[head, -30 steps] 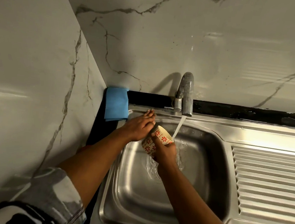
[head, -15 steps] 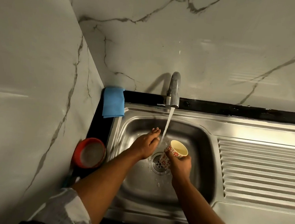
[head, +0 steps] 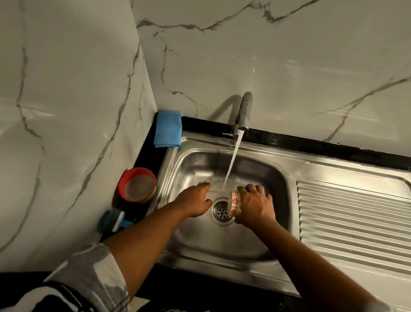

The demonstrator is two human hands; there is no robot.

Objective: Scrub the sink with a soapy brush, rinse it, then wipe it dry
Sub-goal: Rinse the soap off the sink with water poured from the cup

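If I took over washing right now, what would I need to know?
Left hand: open, flat on the sink floor beside the drain.
Right hand: grips the flowered cup low by the drain.
Tap is running. Brush and blue cloth lie on the counter, left of the sink.
Rinsing looks under way; wiping dry is left.

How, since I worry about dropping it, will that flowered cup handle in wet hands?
Probably slippery: the cup sits low in the sink beside the running water, so it is likely wet. It seems light, since the right hand alone wraps it. Round and apparently tipped on its side, it might roll toward the drain if released.
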